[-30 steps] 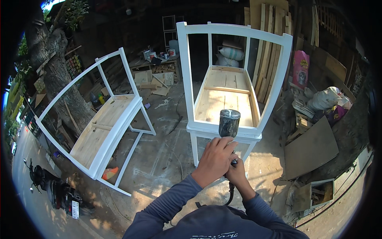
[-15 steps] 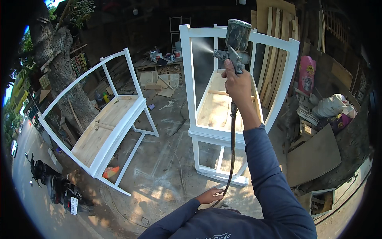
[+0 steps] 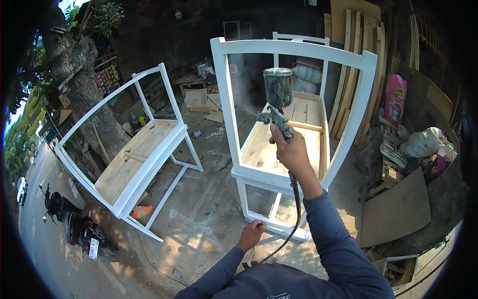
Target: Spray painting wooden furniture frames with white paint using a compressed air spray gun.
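My right hand (image 3: 294,152) is wrapped round the handle of a spray gun (image 3: 275,118), thumb near its top. A paint-smeared cup stands upright on the gun, and a dark hose (image 3: 298,207) hangs from its handle down toward my body. Faint mist drifts off the nozzle on the left, inside the tall end of a white-painted wooden frame (image 3: 294,48). Within that frame lies a bare wood tray-like bottom (image 3: 259,149). Lower down, my left hand (image 3: 252,234) is closed, its fingers curled with nothing visible in them, in front of the frame's bottom rail and left of the hose.
A second white frame (image 3: 149,174) stands at left beside a tree trunk (image 3: 102,107). Behind it are wood offcuts (image 3: 196,97). Planks (image 3: 348,74) lean at the back right, near a pink bag (image 3: 396,99) and a flat board (image 3: 396,209). A motorcycle (image 3: 74,222) is parked at lower left.
My right hand and the spray gun have come lower and slightly left; the sharp spray has thinned to faint mist. My left hand has moved up and left, away from the hose.
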The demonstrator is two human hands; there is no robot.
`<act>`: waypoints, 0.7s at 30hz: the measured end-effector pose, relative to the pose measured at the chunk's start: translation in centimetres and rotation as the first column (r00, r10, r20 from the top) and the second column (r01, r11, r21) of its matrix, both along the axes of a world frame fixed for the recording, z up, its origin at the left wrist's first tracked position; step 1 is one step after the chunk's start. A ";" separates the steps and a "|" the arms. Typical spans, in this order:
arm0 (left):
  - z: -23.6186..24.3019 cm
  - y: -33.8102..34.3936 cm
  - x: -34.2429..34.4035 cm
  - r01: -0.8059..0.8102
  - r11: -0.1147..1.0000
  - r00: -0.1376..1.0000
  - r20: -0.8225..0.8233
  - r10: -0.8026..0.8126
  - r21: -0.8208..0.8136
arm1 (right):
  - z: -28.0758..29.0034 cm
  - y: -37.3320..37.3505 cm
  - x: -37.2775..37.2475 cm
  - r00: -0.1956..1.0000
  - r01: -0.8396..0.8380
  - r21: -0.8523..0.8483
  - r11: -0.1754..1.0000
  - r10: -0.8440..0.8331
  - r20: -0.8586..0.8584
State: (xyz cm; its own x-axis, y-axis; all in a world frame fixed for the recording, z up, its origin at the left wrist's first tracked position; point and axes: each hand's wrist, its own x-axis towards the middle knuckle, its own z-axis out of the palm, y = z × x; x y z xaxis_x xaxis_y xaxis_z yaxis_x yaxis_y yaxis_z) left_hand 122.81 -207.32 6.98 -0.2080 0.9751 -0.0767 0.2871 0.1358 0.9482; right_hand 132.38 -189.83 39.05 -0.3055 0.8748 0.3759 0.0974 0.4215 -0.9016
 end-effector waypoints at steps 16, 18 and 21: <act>29.5 6.0 2.2 0.399 0.738 0.709 -0.694 0.128 0.544 | -10.8 -5.5 8.4 0.962 -0.257 -0.211 0.943 0.270 0.033; 29.2 6.3 2.1 0.397 0.755 0.676 -0.723 0.143 0.522 | -11.3 -5.0 8.2 0.963 -0.256 -0.188 0.948 0.266 0.032; 27.8 6.6 2.2 0.328 0.759 0.646 -0.720 0.254 0.562 | -12.8 -3.2 6.7 0.971 -0.216 -0.109 0.970 0.225 0.078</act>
